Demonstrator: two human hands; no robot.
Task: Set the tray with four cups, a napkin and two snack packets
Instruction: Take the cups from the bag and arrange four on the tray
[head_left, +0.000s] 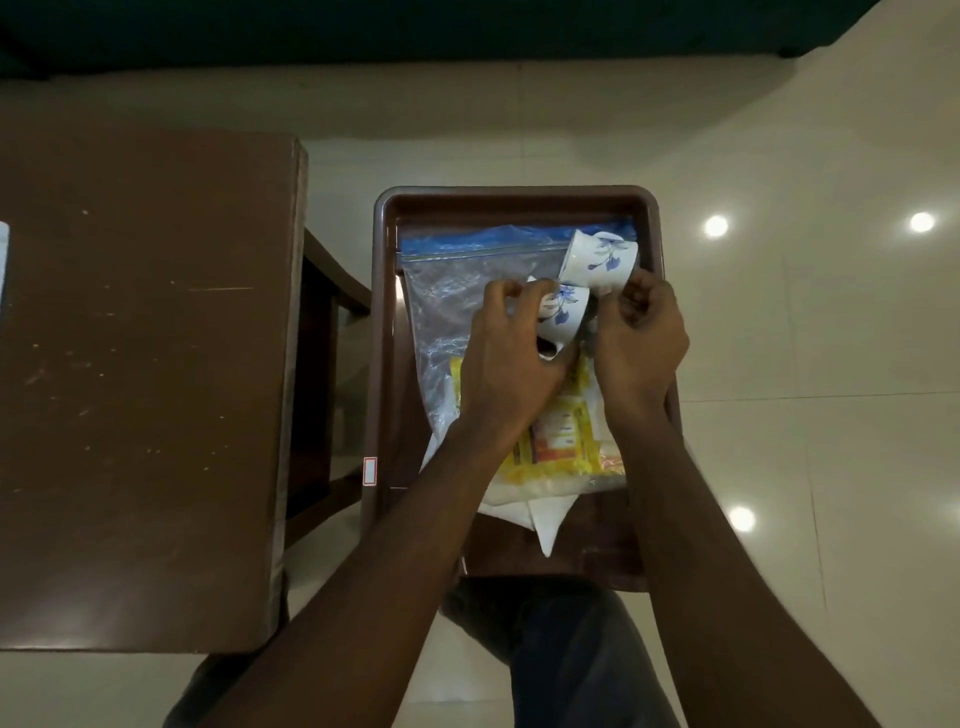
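A brown plastic tray (385, 332) rests on my lap. In it lies a clear zip bag (452, 291) with a blue seal strip, over yellow snack packets (558, 441) and a white napkin (545, 519). My left hand (511, 364) grips a white cup with blue flowers (561, 309), tilted on its side. My right hand (641, 343) holds a second matching cup (597, 257), also tilted, its base against the first cup. Whether more cups sit under my hands is hidden.
A brown wooden table (140, 364) stands to the left of the tray, with a pale object at its left edge (2, 260). Glossy cream floor tiles (805, 312) lie to the right. A dark piece of furniture (415, 31) spans the top.
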